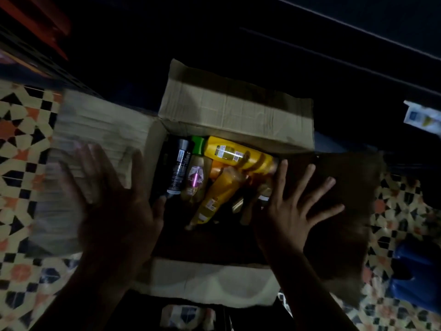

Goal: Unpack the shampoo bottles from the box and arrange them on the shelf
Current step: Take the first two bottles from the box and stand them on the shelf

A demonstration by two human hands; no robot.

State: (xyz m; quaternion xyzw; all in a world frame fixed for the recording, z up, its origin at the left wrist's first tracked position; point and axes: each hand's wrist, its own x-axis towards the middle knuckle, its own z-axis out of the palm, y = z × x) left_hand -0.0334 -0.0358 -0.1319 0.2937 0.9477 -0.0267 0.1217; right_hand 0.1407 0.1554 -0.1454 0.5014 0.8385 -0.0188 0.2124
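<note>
Opening step, judging by the layout: flaps being spread, no bottle lifted yet.

Nearest, the near flap (205, 280), pale, folded out toward the viewer. Just beyond, left hand (112, 201), blurred, fingers straight and splayed, lying over the left flap (95, 130), grasping nothing. Right hand (293, 204) likewise flat, fingers spread, pressing the dark right flap (346, 187) outward, grasping nothing.

Between the two hands, the open cardboard box (152, 149) on the patterned tile floor (21, 144). Inside, lying jumbled: a black bottle (179, 166) at the left, a beige Sunsilk bottle (195, 177) just beside it, a slim yellow bottle (214, 197) slanting across the middle, and a large yellow bottle (233, 154) with a green cap (198, 145) across the far side. More shapes underneath, too dim to identify.

Next move, probably: curl one hand round a top-lying bottle, the large yellow one being least buried, and lift clear of the flaps.

Farther on, the far flap (233, 113) standing up. Beyond, mostly darkness; shelf not discernible. Blue object (415, 271) at right, white packet (422, 118) upper right, both clear of the box.
</note>
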